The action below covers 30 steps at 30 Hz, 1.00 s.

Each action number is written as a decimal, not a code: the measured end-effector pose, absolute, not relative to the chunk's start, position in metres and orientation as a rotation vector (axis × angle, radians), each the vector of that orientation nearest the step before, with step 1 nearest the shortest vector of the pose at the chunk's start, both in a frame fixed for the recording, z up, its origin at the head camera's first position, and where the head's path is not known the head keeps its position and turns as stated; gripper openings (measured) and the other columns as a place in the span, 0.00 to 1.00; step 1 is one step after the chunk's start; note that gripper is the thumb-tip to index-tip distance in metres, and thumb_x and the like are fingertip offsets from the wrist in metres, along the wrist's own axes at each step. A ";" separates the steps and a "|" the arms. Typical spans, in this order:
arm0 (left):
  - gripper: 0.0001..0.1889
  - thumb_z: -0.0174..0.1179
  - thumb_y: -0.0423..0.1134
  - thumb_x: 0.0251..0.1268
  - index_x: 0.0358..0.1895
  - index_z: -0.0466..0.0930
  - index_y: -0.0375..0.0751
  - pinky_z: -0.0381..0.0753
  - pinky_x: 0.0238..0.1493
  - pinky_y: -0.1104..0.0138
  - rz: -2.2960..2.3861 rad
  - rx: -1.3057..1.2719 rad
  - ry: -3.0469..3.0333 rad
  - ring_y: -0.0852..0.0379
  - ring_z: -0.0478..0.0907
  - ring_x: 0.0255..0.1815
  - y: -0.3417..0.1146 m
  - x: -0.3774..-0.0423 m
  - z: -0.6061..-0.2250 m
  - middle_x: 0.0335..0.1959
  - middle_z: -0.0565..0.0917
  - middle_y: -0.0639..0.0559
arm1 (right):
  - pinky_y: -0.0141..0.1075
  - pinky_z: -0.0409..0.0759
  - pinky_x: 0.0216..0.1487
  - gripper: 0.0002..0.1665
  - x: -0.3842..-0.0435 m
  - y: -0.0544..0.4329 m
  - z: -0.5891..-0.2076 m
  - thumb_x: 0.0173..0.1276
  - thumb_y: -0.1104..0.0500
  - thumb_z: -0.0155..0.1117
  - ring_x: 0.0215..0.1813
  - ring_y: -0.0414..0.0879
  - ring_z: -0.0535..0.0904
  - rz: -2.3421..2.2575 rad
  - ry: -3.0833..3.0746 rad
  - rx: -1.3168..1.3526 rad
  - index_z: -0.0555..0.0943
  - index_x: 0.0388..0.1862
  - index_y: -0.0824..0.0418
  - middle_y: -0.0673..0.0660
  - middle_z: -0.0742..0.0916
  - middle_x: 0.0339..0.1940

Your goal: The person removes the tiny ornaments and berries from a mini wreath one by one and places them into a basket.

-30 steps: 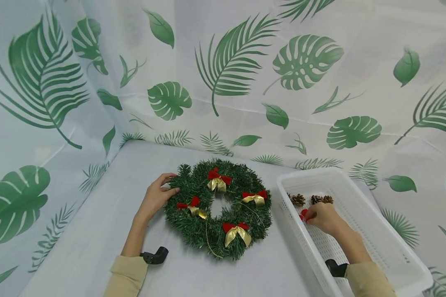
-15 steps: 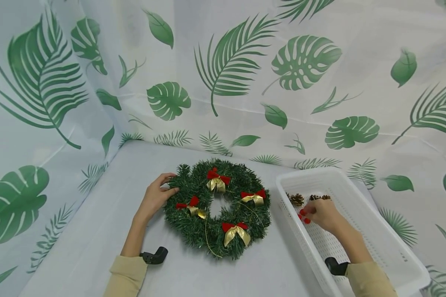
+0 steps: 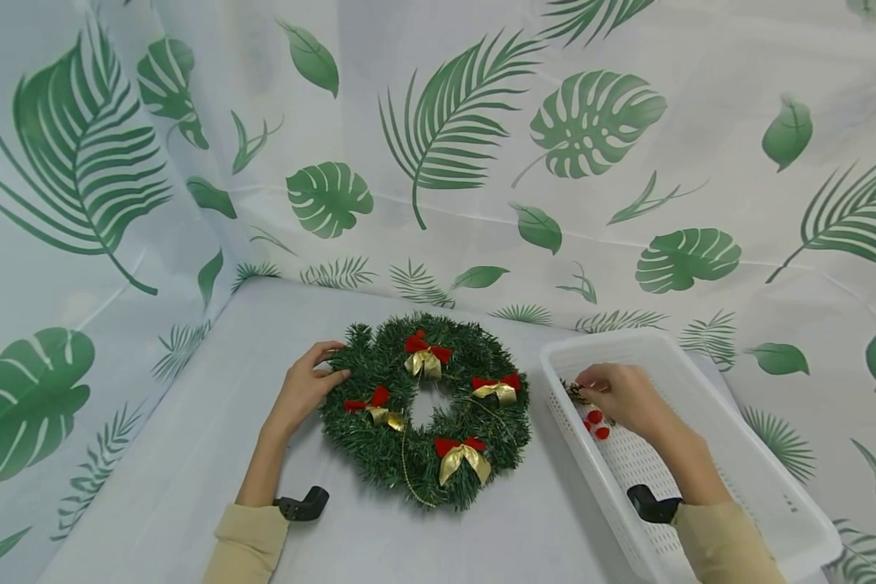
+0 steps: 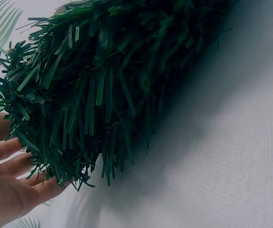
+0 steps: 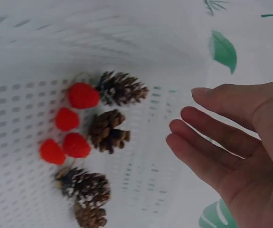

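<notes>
A green tinsel Christmas wreath (image 3: 507,442) with red-and-gold bows lies flat on the table. My left hand (image 3: 308,389) holds its left outer edge; the left wrist view shows the fingers reaching along the green strands, thumb apart from them. My right hand (image 3: 624,397) is inside a white plastic basket (image 3: 766,466), over its far left part. In the right wrist view its fingers are extended and hold nothing, a short way from a pine cone (image 5: 110,130). Beside it lie several red pompoms (image 5: 77,145) and a frosted pine cone (image 5: 122,89).
Another frosted pine cone (image 5: 86,187) and a brown pine cone (image 5: 91,216) lie farther along the basket floor. A leaf-patterned curtain (image 3: 445,122) rises behind the white table (image 3: 409,551). The basket's left wall stands between the right hand and the wreath.
My right hand has moved away from the red pompoms, farther back toward the pine cones, leaving the pompoms uncovered in the basket. The left hand and wreath stay in place.
</notes>
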<state>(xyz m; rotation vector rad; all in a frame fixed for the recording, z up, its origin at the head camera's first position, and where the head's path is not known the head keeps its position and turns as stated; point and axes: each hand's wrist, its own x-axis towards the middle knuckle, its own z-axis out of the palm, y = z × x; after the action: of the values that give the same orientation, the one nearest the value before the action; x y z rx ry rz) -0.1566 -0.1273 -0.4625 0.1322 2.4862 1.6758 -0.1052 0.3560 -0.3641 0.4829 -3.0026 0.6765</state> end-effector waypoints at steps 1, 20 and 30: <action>0.29 0.63 0.42 0.75 0.75 0.67 0.46 0.80 0.61 0.43 1.676 0.131 2.485 0.31 0.75 0.68 -0.127 -0.157 -0.462 0.78 0.66 0.34 | 0.38 0.87 0.34 0.07 -0.106 0.354 -0.362 0.64 0.71 0.70 0.34 0.52 0.89 0.667 -2.990 0.492 0.88 0.41 0.70 0.61 0.91 0.36; 0.29 0.63 0.41 0.75 0.76 0.67 0.47 0.80 0.61 0.43 1.667 0.114 2.485 0.31 0.75 0.68 -0.129 -0.156 -0.459 0.78 0.65 0.34 | 0.47 0.89 0.43 0.09 -0.122 0.308 -0.333 0.66 0.70 0.69 0.42 0.58 0.91 0.678 -2.935 0.549 0.88 0.45 0.67 0.65 0.91 0.44; 0.29 0.63 0.43 0.75 0.76 0.67 0.46 0.80 0.60 0.43 1.662 0.123 2.487 0.31 0.75 0.68 -0.128 -0.157 -0.462 0.78 0.66 0.34 | 0.49 0.89 0.47 0.10 -0.130 0.282 -0.331 0.68 0.70 0.68 0.46 0.59 0.90 0.751 -2.945 0.603 0.88 0.48 0.67 0.65 0.90 0.48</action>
<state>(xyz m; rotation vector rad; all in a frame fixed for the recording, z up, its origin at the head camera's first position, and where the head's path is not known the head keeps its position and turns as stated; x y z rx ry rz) -0.1573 -0.1281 -0.4621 0.1233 2.4867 1.6619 -0.1297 0.2822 -0.3312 0.6025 -2.9452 0.7512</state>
